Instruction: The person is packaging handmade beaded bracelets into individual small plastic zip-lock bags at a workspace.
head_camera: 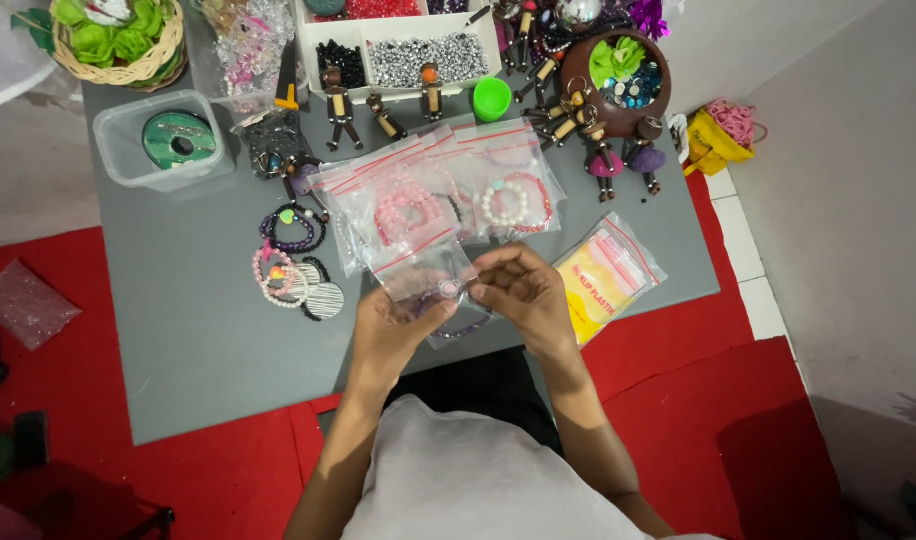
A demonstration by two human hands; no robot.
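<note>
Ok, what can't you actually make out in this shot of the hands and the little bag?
- Head view: how the bracelet sits inside the clear bag; left hand and right hand cover it.
- Woven basket, bead tray: cut off by the top edge.
- Wooden dolls: too small for detail.
- Lower left floor items: dark, blurred.

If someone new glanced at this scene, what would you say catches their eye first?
First, the two hands at the centre: the left hand and right hand together hold a small clear bag with a purple bead bracelet over the grey board. Just beyond them lies a fan of clear bags with pink and white bracelets. The red cloth under the board frames everything brightly.
</note>
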